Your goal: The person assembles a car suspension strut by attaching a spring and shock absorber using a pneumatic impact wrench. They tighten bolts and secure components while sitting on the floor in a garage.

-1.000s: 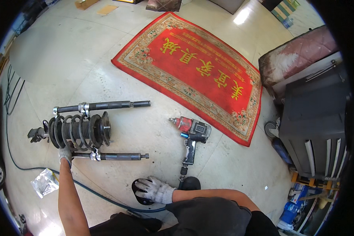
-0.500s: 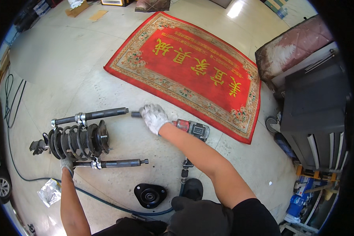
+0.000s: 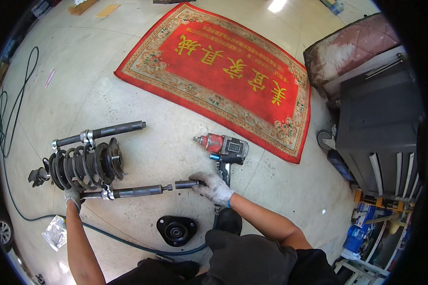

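At the far left one car wheel (image 3: 3, 232) shows by the dark rim of my view, and one foil packet (image 3: 55, 232) lies beside my left forearm, with one dark hose (image 3: 114, 236) curving past toward my feet. My left hand (image 3: 72, 195), one of my two gloved ones, is at the left end of the lower rod (image 3: 138, 191); its fingers are mostly hidden, so I cannot tell whether they are closed. Just above, one coil spring (image 3: 73, 168) lies on its side on the floor (image 3: 161, 154), between that rod and the upper rod (image 3: 109, 132), two rods in all, both reaching past the spring's right edge. One black three-cornered plate (image 3: 177, 231) lies below the lower rod's tip, near the hose. Next comes one dark cylinder (image 3: 185, 184), clamped in the fingers of my right hand (image 3: 214, 187), its left end just beside that tip and roughly in line. One impact wrench (image 3: 229, 148) lies with its nose pointing left and its handle running down behind this hand; between nose and upper rod I have a broad stretch of floor for moving. One red rug (image 3: 223, 90) slants above, its lower edge near the wrench, and one grey cabinet (image 3: 380, 118) stands beyond its right edge
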The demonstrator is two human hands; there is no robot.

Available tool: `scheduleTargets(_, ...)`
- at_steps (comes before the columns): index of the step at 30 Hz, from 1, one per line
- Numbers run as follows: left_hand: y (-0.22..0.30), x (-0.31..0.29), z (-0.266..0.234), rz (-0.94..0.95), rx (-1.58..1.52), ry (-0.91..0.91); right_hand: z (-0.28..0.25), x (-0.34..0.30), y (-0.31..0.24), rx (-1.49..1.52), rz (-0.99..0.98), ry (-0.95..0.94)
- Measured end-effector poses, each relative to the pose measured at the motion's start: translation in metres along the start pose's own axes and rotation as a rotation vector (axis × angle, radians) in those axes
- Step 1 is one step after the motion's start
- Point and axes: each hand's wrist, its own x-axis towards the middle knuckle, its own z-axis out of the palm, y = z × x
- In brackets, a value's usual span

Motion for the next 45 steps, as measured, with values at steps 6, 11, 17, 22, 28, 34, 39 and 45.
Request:
scheduleTargets(6,-0.006,0.016,-0.006,-0.055,-0.006,0.041,0.009,0.017,0.011,0.382,-0.009,-0.092)
scheduleTargets(11,-0.007,0.012,-0.003,-0.023,-0.008,0.012,0.007,0.028,0.009,0.614,0.408,-0.35)
scheduleTargets(17,0.001,0.004,0.001,-0.022,-0.027,0.016,0.049,0.034,0.02,0.239,-0.357,0.255)
scheduleTargets(22,-0.007,0.014,-0.012,-0.025,-0.07,-0.013,0.041,0.029,-0.008,0.537,0.386,-0.032)
scheduleTargets(28,-0.003,0.01,-0.011,-0.021,-0.022,-0.023,0.045,0.028,0.017,0.506,0.134,0.089)
scheduleTargets(34,0.012,-0.007,0.007,-0.041,-0.02,-0.004,0.057,0.015,-0.003,0.59,0.132,0.247)
scheduleTargets(39,-0.007,0.022,-0.02,-0.004,-0.085,-0.033,0.039,0.016,0.014,0.472,0.27,0.047)
scheduleTargets(45,-0.008,0.016,-0.01,-0.018,-0.042,-0.019,-0.001,-0.049,0.012,-0.016,0.353,0.666)
